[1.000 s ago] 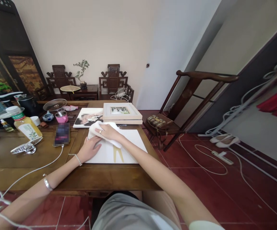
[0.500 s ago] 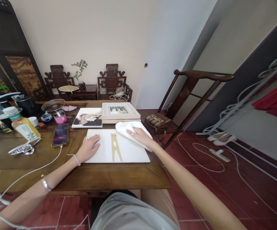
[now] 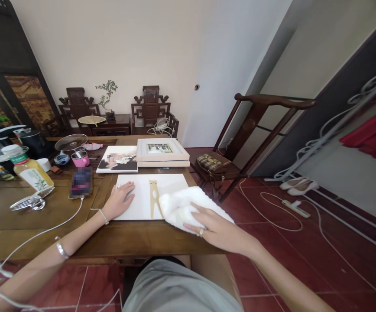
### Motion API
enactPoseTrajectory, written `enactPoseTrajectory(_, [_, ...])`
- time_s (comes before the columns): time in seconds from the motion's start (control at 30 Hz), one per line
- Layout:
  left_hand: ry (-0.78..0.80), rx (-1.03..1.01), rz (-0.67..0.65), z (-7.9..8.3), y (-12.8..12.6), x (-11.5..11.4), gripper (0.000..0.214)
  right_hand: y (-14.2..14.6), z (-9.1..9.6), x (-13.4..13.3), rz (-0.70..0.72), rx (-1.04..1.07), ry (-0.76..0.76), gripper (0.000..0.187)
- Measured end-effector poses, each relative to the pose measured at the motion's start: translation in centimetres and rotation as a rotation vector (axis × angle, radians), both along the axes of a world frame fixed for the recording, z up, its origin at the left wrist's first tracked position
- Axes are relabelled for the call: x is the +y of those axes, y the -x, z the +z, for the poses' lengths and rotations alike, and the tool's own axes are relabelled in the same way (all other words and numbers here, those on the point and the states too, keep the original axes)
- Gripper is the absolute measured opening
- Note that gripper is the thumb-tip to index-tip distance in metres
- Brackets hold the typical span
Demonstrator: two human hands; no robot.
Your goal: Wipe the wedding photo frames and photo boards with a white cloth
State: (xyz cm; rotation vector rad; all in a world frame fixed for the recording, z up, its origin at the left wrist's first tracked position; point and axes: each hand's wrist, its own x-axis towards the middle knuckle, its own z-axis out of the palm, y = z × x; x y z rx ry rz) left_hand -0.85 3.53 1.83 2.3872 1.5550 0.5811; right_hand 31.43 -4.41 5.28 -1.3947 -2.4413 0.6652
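Note:
A flat white board point(image 3: 136, 210) lies on the wooden table, with a tan, two-legged shape point(image 3: 153, 195) near its middle. My left hand point(image 3: 120, 201) rests flat on the board's left side, fingers stretched out, holding nothing. With my right hand point(image 3: 209, 227) I hold a white cloth point(image 3: 188, 201) against the board's right side. The cloth covers the board's right front corner and hangs past its edge. Part of the tan shape's right leg is close to the cloth.
Behind the board are a photo print point(image 3: 118, 159) and stacked picture frames point(image 3: 163, 151). To the left lie a phone point(image 3: 80, 183), metal tongs-like tool point(image 3: 32, 201), bottle point(image 3: 34, 173) and pink cup point(image 3: 81, 159). A wooden chair point(image 3: 251, 121) holding a plaid bag point(image 3: 209, 161) stands at right.
My right hand has drawn the white cloth from the board's far right corner toward me, to the near right corner. My left hand stays in place on the board.

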Motion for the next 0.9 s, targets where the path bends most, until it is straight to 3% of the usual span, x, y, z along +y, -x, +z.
enactPoseTrajectory(0.33, [-0.059,-0.100,0.067,-0.5,1.3,1.3,0.048,1.0,-2.2,9.2,-0.216,0.134,-0.175,0.040])
enactPoseTrajectory(0.53, [0.008,0.070,-0.029,-0.2,0.3,0.2,0.047,4.4,-1.7,11.2,-0.190,0.039,-0.305,0.031])
enactPoseTrajectory(0.7, [0.036,0.113,-0.031,0.2,0.1,0.0,0.047,8.0,-2.1,9.5,-0.028,-0.019,-0.365,0.022])
enactPoseTrajectory(0.8, [0.036,0.124,-0.021,0.1,0.1,0.1,0.047,8.7,-2.2,6.0,0.019,-0.013,-0.373,0.022])
enactPoseTrajectory(0.9, [0.031,0.131,-0.021,0.0,0.1,0.1,0.047,8.0,-1.9,1.7,0.157,0.010,-0.329,0.021])
